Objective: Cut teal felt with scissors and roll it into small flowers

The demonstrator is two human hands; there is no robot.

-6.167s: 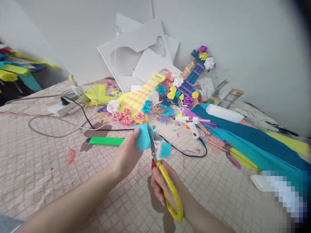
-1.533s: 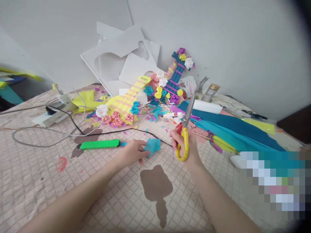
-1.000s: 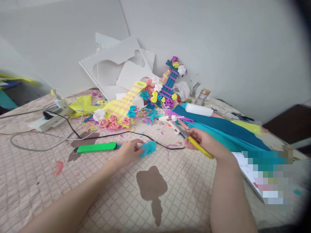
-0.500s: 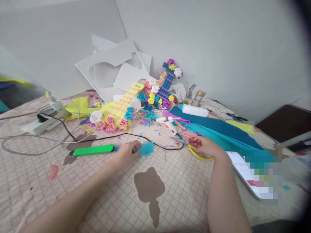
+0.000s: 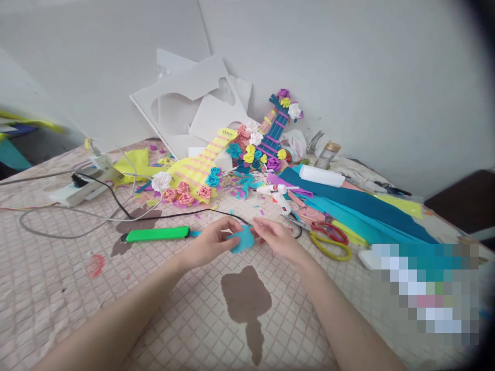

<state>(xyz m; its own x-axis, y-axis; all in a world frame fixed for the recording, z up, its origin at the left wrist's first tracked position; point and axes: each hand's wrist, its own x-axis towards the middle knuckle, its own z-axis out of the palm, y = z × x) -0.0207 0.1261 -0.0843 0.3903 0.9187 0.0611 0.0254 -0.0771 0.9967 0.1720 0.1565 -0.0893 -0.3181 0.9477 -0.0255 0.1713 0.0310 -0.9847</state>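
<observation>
Head view: the left hand [image 5: 211,242] pinches a small blue piece [image 5: 242,241] of soft, felt-like sheet just above the quilted mat [image 5: 69,288]. The piece runs left to right between both hands, and its left end is hidden by fingers. The right hand [image 5: 276,239] meets its right edge with fingers loosely curled, but whether they grip is unclear. Scissors [image 5: 328,239] with yellow and red loops lie apart to the right.

Teal paper piece [image 5: 241,241], yellow-handled scissors [image 5: 329,241]
</observation>
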